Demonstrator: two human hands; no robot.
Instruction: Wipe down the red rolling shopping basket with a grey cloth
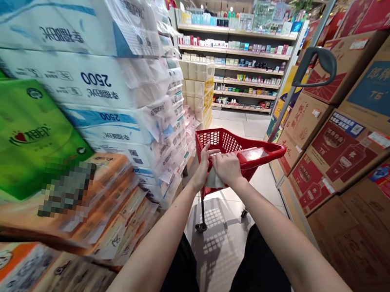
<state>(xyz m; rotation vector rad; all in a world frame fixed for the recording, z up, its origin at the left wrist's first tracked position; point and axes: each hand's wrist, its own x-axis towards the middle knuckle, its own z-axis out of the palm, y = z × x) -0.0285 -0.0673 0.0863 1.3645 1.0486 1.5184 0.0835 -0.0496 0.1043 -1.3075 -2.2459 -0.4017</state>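
A red shopping cart [221, 137] with a perforated basket stands in front of me on small wheels. My left hand [201, 168] is at the near left corner of its basket, fingers bent around the rim. Close beside it, my right hand [227, 167] is closed over the near rim. A whitish, soft-looking cloth [214, 179] hangs down beneath the right hand, partly covered by its fingers. The inside of the basket is mostly hidden by my hands and the rim.
On the left rise stacked tissue packs [52, 20], with green [43, 142] and orange packs [102, 171] lower down. Cardboard cartons [385, 87] line the right side behind a metal post with a grey handle [320, 67]. Product shelves [232, 51] stand ahead across the tiled floor [246, 124].
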